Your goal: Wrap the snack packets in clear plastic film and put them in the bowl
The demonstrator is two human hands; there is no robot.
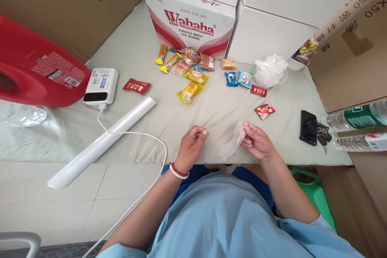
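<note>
Bare surface [169, 125] lies open just short of the yellow snack packet [189, 92]; beyond it the snack pile crowds the Wahaha box [193, 20] (white roll [102, 141] perhaps blocking its left).

The clear plastic bag [232, 145] is see-through, thin and a bit crumpled, kinda hard to make out against the pale cloth. It's pinched at its top end by the right hand [256, 142] and hangs slanted down toward the left, its lower end loose over the table's near edge. The left hand [192, 145], fingers curled, is just beside it, not touching.
</note>
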